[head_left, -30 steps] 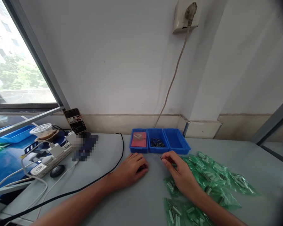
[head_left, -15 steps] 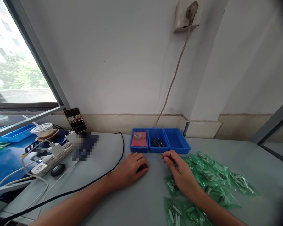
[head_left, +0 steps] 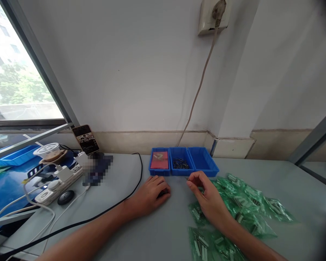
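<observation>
My left hand [head_left: 150, 195] rests on the grey table with its fingers curled over a small dark object that barely shows at the fingertips. My right hand [head_left: 206, 197] pinches a small metal pin [head_left: 187, 178] between thumb and fingers, just in front of the middle blue bin [head_left: 180, 171], which holds several dark metal pins. The left blue bin [head_left: 159, 172] holds a red pad. The right blue bin [head_left: 203, 168] looks bare. Green plastic bags [head_left: 244, 210] of small parts lie under and right of my right forearm.
A black cable [head_left: 119, 203] curves across the table left of my left arm. Further left are a power strip [head_left: 57, 181] with chargers, a propped phone [head_left: 86, 139], and a lidded cup [head_left: 46, 150]. A cord hangs from the wall socket [head_left: 213, 14] down behind the bins.
My right hand has crept a little toward the middle blue bin with the pin still pinched. My left hand has stayed put.
</observation>
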`<action>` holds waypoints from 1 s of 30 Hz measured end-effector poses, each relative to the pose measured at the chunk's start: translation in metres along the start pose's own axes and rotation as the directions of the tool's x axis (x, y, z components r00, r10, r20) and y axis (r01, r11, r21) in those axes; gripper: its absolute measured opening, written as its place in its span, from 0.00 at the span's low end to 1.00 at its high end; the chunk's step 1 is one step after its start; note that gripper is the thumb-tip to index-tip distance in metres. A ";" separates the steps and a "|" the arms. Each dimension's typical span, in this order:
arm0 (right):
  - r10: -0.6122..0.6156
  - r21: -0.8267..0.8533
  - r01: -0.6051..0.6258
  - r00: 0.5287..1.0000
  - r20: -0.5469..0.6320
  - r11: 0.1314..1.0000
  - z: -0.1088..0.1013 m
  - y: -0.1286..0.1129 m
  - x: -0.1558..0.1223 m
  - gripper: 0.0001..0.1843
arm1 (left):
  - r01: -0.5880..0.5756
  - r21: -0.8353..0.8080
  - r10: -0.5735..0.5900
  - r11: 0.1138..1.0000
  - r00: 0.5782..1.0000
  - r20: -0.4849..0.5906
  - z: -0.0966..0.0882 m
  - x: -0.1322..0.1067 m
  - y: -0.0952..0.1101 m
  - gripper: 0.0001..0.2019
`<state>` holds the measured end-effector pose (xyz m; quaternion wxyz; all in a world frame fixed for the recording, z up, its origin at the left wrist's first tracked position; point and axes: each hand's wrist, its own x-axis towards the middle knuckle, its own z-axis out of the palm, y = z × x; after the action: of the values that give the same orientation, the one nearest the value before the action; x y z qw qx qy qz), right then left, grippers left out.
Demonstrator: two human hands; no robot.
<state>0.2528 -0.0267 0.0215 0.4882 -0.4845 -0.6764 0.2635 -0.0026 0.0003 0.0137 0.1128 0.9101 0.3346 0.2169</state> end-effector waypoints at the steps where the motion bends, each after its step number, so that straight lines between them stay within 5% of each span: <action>1: -0.003 0.000 0.003 1.000 0.003 1.000 0.000 -0.001 0.000 0.10 | -0.001 -0.002 0.001 1.000 1.000 -0.002 0.000 0.000 0.000 0.03; 20: 0.181 0.248 -0.194 0.981 0.074 0.949 -0.002 0.002 0.004 0.20 | 0.005 -0.012 -0.005 1.000 1.000 0.011 -0.001 -0.001 -0.001 0.03; 30: 0.128 0.186 -0.129 0.992 0.019 0.974 -0.003 0.002 0.003 0.12 | 0.008 -0.022 -0.008 1.000 1.000 0.019 0.000 0.000 -0.001 0.03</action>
<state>0.2560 -0.0236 0.0223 0.5110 -0.4783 -0.6177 0.3586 -0.0033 0.0013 0.0134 0.1267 0.9094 0.3348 0.2116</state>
